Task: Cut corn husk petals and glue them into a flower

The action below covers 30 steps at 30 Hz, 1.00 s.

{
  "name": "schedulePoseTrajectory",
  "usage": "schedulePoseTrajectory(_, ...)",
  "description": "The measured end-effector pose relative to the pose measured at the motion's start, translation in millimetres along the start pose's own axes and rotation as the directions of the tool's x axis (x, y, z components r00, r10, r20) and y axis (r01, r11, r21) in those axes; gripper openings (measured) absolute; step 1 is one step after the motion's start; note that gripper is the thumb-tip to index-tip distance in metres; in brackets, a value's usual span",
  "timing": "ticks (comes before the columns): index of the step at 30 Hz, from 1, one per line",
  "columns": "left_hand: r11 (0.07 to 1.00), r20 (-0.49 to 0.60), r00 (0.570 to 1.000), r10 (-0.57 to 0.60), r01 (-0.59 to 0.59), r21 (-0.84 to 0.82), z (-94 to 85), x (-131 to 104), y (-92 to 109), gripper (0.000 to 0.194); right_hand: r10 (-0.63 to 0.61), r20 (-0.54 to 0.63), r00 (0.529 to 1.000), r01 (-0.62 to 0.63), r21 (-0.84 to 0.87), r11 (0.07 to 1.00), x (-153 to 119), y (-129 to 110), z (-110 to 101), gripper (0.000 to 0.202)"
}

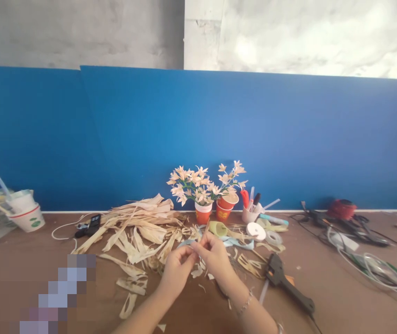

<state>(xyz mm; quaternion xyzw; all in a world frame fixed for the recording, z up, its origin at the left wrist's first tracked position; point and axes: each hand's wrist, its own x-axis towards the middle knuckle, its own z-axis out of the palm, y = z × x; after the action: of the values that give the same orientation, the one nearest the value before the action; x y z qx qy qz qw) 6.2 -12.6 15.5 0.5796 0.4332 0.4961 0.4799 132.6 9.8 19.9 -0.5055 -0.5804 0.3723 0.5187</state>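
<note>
My left hand (178, 267) and my right hand (212, 255) meet over the middle of the table, fingertips pinched together. A thin, pale strip rises from the fingers of my right hand; what sits between the fingertips of my left hand is too small to make out. Just beyond them stand red and white paper cups (203, 216) holding pale star-shaped flowers (193, 181) on green stems. Dried husk strips (143, 222) are heaped to the left of my hands, and small scraps lie beneath them.
A black glue gun (285, 283) lies at the right, near a white tape roll (256, 231) and a cup of pens (250, 214). Cables (368, 273) tangle farther right. A paper cup with straws (29, 218) stands far left. A blue partition (198, 120) borders the table's back.
</note>
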Motion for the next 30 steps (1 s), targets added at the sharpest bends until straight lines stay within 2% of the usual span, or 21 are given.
schedulePoseTrajectory(5, 0.993, -0.041, 0.998, 0.054, -0.05, 0.109, -0.6, 1, -5, 0.028, -0.034, -0.008, 0.999, 0.033, -0.116, 0.993, -3, -6, -1, 0.026)
schedulePoseTrajectory(9, 0.963, -0.086, 0.981, 0.173, -0.15, 0.226, -2.5, 3, -13, 0.023, -0.06, 0.05, 0.997, 0.067, -0.156, 0.986, 1, -9, -8, 0.026)
schedulePoseTrajectory(11, 0.946, -0.092, 0.973, 0.211, -0.18, 0.268, -3.6, 3, -17, 0.024, -0.062, 0.067, 0.996, 0.075, -0.217, 0.973, 5, -13, -23, 0.028)
schedulePoseTrajectory(13, 0.943, -0.081, 0.975, 0.205, -0.175, 0.284, -4.3, 3, -19, 0.025, -0.022, 0.059, 0.998, 0.042, -0.378, 0.925, 6, -20, -49, 0.03)
schedulePoseTrajectory(14, 0.946, -0.081, 0.977, 0.196, -0.166, 0.279, -4.2, 2, -19, 0.025, 0.03, 0.056, 0.998, 0.002, -0.502, 0.865, 5, -23, -66, 0.025)
schedulePoseTrajectory(15, 0.951, -0.082, 0.98, 0.183, -0.155, 0.268, -3.9, 2, -20, 0.025, 0.093, 0.031, 0.995, -0.051, -0.648, 0.76, 1, -25, -84, 0.018)
schedulePoseTrajectory(17, 0.963, -0.085, 0.985, 0.15, -0.126, 0.236, -2.5, 1, -20, 0.025, 0.184, -0.108, 0.977, -0.18, -0.883, 0.433, -11, -26, -119, 0.014)
schedulePoseTrajectory(19, 0.974, -0.078, 0.991, 0.11, -0.091, 0.209, -0.1, 1, -20, 0.026, 0.265, -0.24, 0.934, -0.293, -0.939, 0.181, -28, -18, -144, 0.016)
schedulePoseTrajectory(20, 0.978, -0.074, 0.993, 0.089, -0.073, 0.197, 1.2, 1, -19, 0.027, 0.316, -0.261, 0.912, -0.308, -0.945, 0.109, -37, -12, -153, 0.018)
schedulePoseTrajectory(22, 0.984, -0.074, 0.996, 0.05, -0.037, 0.172, 3.5, 1, -18, 0.028, 0.329, -0.316, 0.89, -0.337, -0.942, 0.006, -50, 3, -160, 0.028)
schedulePoseTrajectory(24, 0.989, -0.078, 0.997, 0.021, -0.009, 0.146, 4.9, -1, -16, 0.029, 0.314, -0.335, 0.888, -0.349, -0.937, -0.013, -57, 18, -160, 0.031)
schedulePoseTrajectory(26, 0.992, -0.079, 0.997, 0.003, 0.008, 0.129, 5.1, -2, -14, 0.03, 0.294, -0.339, 0.894, -0.36, -0.933, 0.017, -58, 26, -158, 0.027)
schedulePoseTrajectory(30, 0.992, -0.101, 0.995, 0.007, 0.006, 0.13, 4.5, -3, -13, 0.029, 0.207, -0.395, 0.895, -0.421, -0.902, 0.098, -49, 20, -161, 0.018)
